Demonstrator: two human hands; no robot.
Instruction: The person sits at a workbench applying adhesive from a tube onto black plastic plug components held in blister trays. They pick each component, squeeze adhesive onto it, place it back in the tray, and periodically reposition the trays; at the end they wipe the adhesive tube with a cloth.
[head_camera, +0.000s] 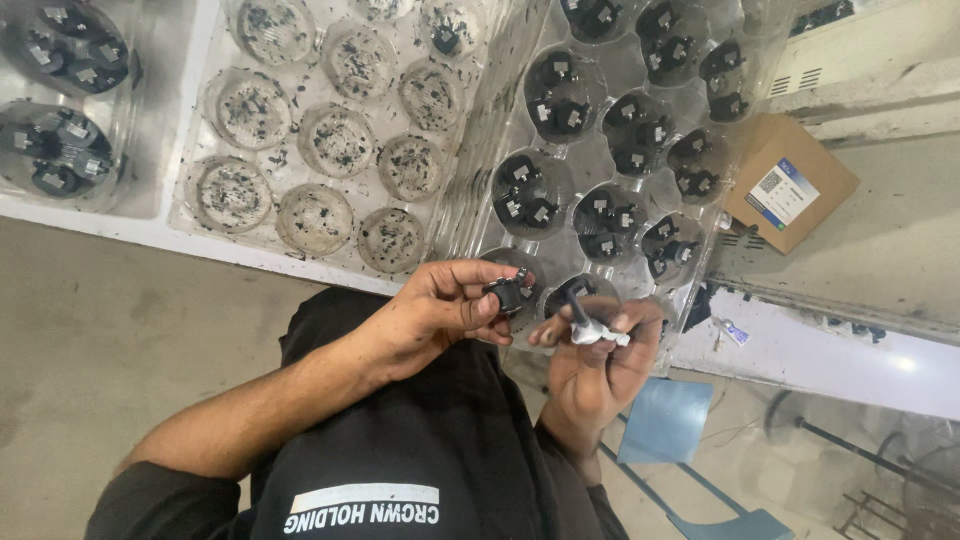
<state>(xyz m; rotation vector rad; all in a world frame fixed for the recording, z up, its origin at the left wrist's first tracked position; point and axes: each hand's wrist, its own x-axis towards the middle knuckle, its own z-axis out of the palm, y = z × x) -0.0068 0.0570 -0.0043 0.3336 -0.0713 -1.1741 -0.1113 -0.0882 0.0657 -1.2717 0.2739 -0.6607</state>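
Black round part (507, 292) being pinched in left hand (440, 315) fingertips; right hand (597, 365) gripping small white-handled tool (590, 330), both hovering over clear tray (480, 190) at six o'clock. Risking a fumble: loose pinch, part dropping to floor (90, 330).

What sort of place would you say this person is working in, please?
Probably a small factory assembly bench: clear plastic trays filled with small black parts, an emptied tray, and hands holding a black part and a small tool.
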